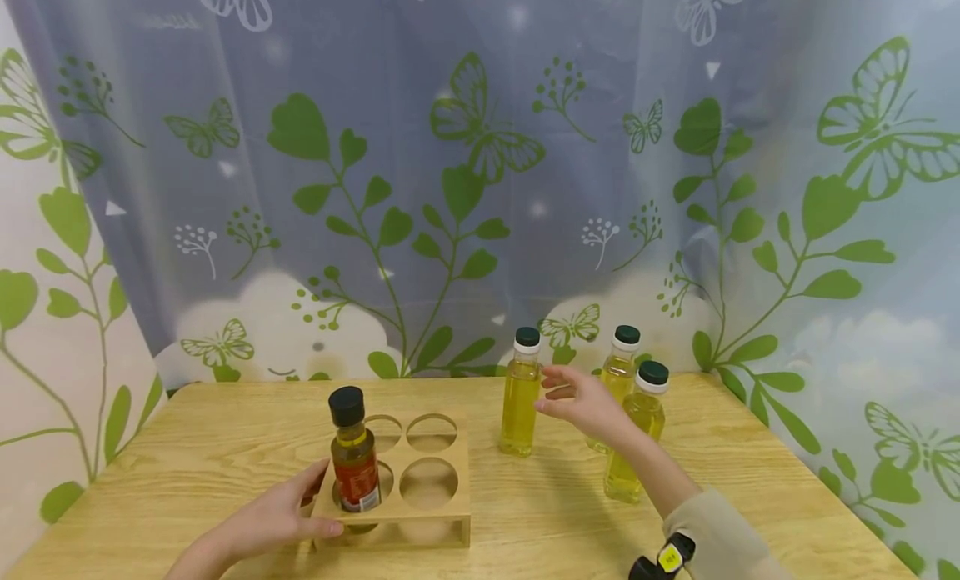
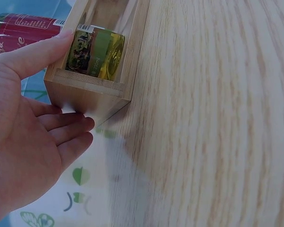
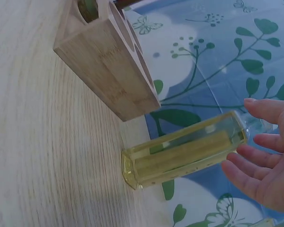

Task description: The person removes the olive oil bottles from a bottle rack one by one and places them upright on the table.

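My left hand (image 1: 262,517) grips the left end of a wooden bottle rack (image 1: 461,480), thumb at its front edge and fingertips against the end panel. In the rack's front left hole stands a dark-capped bottle with a red label (image 1: 356,476); its base shows inside the frame in the left wrist view. My right hand (image 1: 581,405) reaches toward a bottle of yellow oil (image 1: 519,409) right of the rack. Thumb and fingers are spread beside that bottle's upper part, as the right wrist view shows (image 3: 262,156). The oil bottle stands upright on the table.
Two more green-capped oil bottles, a rear one (image 1: 618,372) and a front one (image 1: 643,422), stand behind my right forearm. Three rack holes hold no bottle. A patterned curtain (image 1: 450,230) hangs along the back edge of the wooden table (image 1: 225,430).
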